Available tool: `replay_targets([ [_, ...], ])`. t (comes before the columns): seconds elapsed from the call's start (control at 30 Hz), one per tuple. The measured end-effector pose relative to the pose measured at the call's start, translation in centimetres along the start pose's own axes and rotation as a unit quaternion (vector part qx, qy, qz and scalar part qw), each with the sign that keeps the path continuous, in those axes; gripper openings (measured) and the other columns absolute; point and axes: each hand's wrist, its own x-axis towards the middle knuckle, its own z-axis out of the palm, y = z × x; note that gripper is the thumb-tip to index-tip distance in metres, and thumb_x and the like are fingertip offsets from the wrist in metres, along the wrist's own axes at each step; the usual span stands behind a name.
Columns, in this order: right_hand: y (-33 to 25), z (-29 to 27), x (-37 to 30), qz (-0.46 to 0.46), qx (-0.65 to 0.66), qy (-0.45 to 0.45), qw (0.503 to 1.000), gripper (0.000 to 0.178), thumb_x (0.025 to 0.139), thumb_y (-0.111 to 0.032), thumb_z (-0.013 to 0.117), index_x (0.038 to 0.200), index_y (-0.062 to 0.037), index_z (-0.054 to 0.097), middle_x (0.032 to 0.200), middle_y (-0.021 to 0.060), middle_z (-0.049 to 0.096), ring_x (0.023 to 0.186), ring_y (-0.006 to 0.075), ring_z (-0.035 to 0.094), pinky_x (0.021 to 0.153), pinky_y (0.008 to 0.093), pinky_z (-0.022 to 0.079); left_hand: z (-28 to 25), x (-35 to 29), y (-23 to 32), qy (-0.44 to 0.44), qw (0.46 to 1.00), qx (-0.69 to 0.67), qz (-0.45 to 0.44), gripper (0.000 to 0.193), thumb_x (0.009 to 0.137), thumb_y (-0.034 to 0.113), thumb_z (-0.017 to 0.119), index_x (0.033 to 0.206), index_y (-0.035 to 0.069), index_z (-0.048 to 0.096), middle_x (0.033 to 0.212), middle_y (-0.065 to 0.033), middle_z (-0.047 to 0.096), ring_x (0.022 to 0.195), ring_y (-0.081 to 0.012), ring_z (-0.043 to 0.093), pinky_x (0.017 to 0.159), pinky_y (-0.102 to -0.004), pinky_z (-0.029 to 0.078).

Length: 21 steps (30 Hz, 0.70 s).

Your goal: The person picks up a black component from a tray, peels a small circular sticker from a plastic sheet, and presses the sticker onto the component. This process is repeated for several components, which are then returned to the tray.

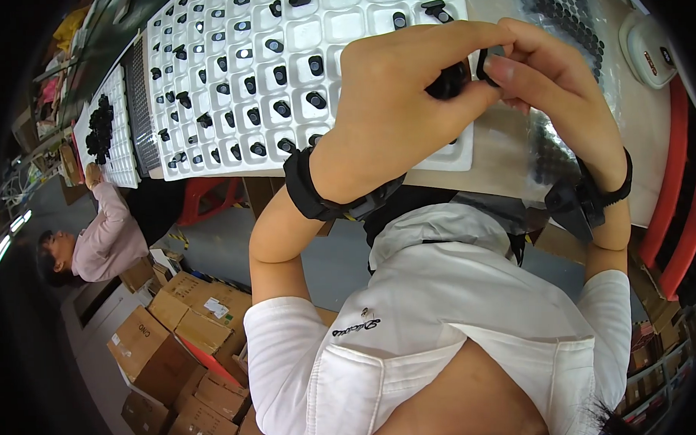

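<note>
My left hand (pixel 405 93) and my right hand (pixel 554 76) meet above the tray's right edge, fingertips almost touching. Between them is a small black piece (pixel 490 62), pinched by the right thumb and fingers. A rounded dark part (pixel 449 82) shows inside the curl of my left thumb and index finger; the fingers partly hide it. Beneath the left hand lies a white compartment tray (pixel 341 27), many pockets holding a small black oval part (pixel 280 74) with a grey or white spot.
To the right, a clear plastic sheet (pixel 541 145) carries rows of small dark discs (pixel 567 14). A white rounded container (pixel 647 46) sits beyond it, near a red chair (pixel 669 198). At far left, a co-worker (pixel 107 230) sits by a heap of black parts (pixel 100 130). Cardboard boxes (pixel 157 347) stand behind.
</note>
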Motion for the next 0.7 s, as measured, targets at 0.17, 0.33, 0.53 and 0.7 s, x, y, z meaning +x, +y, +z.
replay_targets([
  [0.17, 0.5, -0.3, -0.2, 0.013, 0.023, 0.011, 1.000, 0.015, 0.078, -0.014, 0.045, 0.088, -0.0037, 0.049, 0.069, -0.0052, 0.041, 0.058, 0.0002, 0.035, 0.048, 0.0151, 0.024, 0.2, 0.1, 0.4, -0.010, 1.000, -0.011, 0.000, 0.028, 0.055, 0.006, 0.062, 0.083, 0.009, 0.060, 0.062, -0.0062, 0.057, 0.051, -0.0172, 0.053, 0.045, -0.0238, 0.042],
  [0.33, 0.8, -0.3, 0.1, -0.003, 0.054, 0.003, 0.999, 0.015, 0.076, -0.011, 0.042, 0.087, -0.0031, 0.049, 0.066, -0.0060, 0.039, 0.057, 0.0000, 0.033, 0.047, 0.0152, 0.023, 0.8, 0.0, 0.2, 0.004, 1.000, -0.013, 0.026, 0.027, 0.055, 0.008, 0.064, 0.082, 0.008, 0.059, 0.062, -0.0059, 0.056, 0.051, -0.0168, 0.054, 0.046, -0.0236, 0.042],
  [0.53, 0.5, 0.6, 0.3, -0.060, 0.042, 0.067, 0.995, 0.005, 0.073, -0.008, 0.042, 0.076, -0.0052, 0.045, 0.063, -0.0061, 0.035, 0.055, 0.0004, 0.030, 0.046, 0.0154, 0.022, 0.5, 0.3, 0.6, -0.026, 0.999, -0.042, -0.004, 0.031, 0.056, 0.012, 0.068, 0.084, 0.008, 0.057, 0.062, -0.0047, 0.056, 0.051, -0.0164, 0.055, 0.046, -0.0228, 0.043],
  [0.7, 0.3, 0.1, 0.3, -0.029, 0.054, 0.050, 0.997, 0.010, 0.073, -0.007, 0.042, 0.066, -0.0093, 0.034, 0.063, -0.0058, 0.033, 0.055, 0.0008, 0.029, 0.046, 0.0154, 0.021, -0.3, 0.5, 0.9, -0.053, 0.993, -0.098, -0.047, 0.034, 0.058, 0.012, 0.068, 0.089, 0.010, 0.054, 0.061, -0.0041, 0.056, 0.052, -0.0163, 0.055, 0.047, -0.0224, 0.043],
])
